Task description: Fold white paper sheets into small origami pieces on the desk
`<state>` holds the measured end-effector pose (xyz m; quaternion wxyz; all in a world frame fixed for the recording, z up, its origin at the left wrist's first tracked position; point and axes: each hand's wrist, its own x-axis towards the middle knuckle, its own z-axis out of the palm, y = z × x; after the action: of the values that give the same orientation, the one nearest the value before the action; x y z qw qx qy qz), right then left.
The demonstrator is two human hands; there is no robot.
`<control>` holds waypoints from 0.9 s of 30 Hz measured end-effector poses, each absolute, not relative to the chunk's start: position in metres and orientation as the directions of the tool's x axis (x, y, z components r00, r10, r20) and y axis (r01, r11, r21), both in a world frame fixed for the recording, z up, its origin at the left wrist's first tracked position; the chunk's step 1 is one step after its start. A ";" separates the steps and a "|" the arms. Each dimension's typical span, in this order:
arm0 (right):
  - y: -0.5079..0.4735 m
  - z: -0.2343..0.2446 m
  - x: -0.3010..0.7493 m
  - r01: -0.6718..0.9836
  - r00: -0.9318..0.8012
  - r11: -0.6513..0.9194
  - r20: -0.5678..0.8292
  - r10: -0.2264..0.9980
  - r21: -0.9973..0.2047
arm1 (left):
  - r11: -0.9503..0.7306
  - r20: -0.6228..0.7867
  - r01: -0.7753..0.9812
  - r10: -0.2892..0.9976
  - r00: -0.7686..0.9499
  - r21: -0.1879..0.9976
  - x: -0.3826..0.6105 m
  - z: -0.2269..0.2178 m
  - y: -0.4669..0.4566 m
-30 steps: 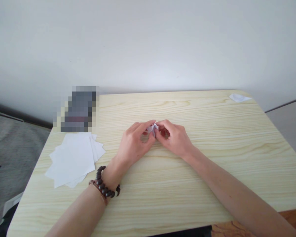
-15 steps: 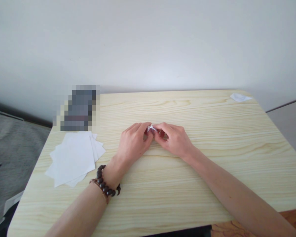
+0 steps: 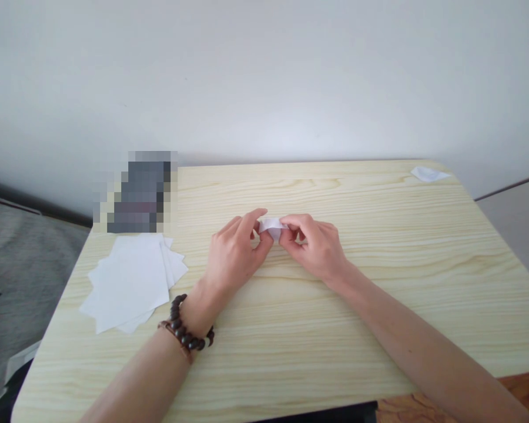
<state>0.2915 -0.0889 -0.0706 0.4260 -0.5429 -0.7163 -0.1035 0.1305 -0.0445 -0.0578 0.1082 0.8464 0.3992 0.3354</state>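
Between my hands is a small folded piece of white paper [image 3: 272, 225], its upper edge bent into a flat band. My left hand [image 3: 234, 249] pinches its left side with the thumb below, while the index finger is lifted off above it. On the right side, my right hand [image 3: 315, 244] grips the paper between thumb and index finger. Both hands are just above the middle of the wooden table [image 3: 264, 346]. My fingers cover the paper's side edges.
A fanned stack of white paper sheets [image 3: 132, 282] lies at the table's left. Behind it is a dark, pixelated object [image 3: 141, 194]. A folded white paper piece [image 3: 428, 174] rests at the far right corner. The wall [image 3: 291, 82] borders the table's back edge.
The paper between my hands has gone from a peaked, pinched shape to a flatter, wider band. My hands have moved slightly apart, and my left index finger has lifted.
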 end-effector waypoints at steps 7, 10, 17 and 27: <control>-0.089 -0.071 0.294 0.843 -0.101 0.455 0.746 0.659 -0.287 | -0.528 0.377 0.560 0.849 0.370 0.639 0.130 -0.065 -0.042; -0.088 -0.071 0.293 0.850 -0.110 0.446 0.734 0.670 -0.280 | -0.579 0.425 0.554 0.815 0.393 0.598 0.128 -0.068 -0.041; -0.089 -0.069 0.292 0.874 -0.101 0.417 0.749 0.655 -0.248 | -0.734 0.576 0.571 0.661 0.480 0.367 0.125 -0.063 -0.042; -0.089 -0.071 0.299 0.846 -0.094 0.450 0.749 0.655 -0.287 | -0.391 0.271 0.302 0.889 0.370 0.870 0.130 -0.059 -0.048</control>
<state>0.2994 -0.0887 -0.0710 0.4357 -0.5130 -0.7315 -0.1093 0.1296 -0.0484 -0.0587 0.3763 0.7370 0.4038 0.3901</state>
